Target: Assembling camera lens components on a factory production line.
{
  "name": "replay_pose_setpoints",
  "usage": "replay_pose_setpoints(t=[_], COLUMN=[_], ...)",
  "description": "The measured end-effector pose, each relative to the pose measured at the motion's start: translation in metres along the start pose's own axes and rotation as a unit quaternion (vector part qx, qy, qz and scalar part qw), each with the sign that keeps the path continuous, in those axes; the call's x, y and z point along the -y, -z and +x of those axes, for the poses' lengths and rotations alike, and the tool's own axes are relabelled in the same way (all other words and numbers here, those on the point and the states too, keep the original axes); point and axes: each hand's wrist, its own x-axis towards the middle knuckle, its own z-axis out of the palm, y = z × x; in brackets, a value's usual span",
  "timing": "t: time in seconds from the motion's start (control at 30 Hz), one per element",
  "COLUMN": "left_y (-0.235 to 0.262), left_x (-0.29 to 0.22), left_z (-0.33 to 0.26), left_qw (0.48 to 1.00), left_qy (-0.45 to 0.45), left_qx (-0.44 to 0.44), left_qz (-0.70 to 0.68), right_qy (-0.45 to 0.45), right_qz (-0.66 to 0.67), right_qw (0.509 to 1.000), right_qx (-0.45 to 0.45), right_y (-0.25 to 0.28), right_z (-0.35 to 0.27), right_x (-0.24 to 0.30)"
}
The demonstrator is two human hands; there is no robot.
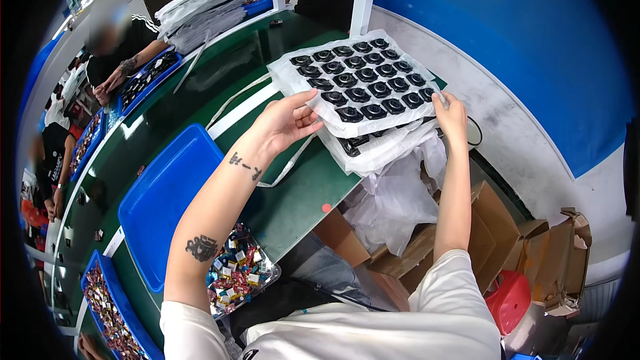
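Observation:
A white plastic tray (331, 65) holds rows of black, round-centred parts (367, 75). It lies slightly askew over another white tray (380, 150) with similar parts, at the far end of the green bench. My left hand (288, 122) has its fingertips closed at the upper tray's near left edge. At the near right corner, my right hand (452, 117) pinches the same tray between thumb and fingers. Much of the lower tray is hidden beneath the upper one.
A blue tray (163, 193) lies left of my left forearm. Below it, a clear container (243, 270) holds small coloured parts. Crumpled white plastic sheeting (393, 203) hangs by cardboard boxes (490, 227); a red stool (510, 303) stands right. Co-workers sit across the conveyor (220, 53).

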Motion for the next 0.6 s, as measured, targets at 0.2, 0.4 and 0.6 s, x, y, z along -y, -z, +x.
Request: replay_pose_setpoints(t=[0.2,0.4,0.6], left_y=[-0.027,-0.043,-0.001], left_x=[0.006,-0.003,-0.014], left_z=[0.000,0.013,0.077], left_qw=[0.984,0.989,0.990], left_qy=[-0.094,-0.102,-0.025], left_qx=[-0.074,-0.084,-0.011], left_qz=[0.134,0.062,-0.141], right_qy=[0.056,-0.067,-0.232], right_qz=[0.002,0.272,0.445], right_qw=[0.993,0.960,0.827], right_qx=[-0.102,-0.023,0.254], right_y=[0.000,0.001,0.009], right_z=[-0.003,0.005,0.040], right_x=[0.015,-0.003,-0.005])
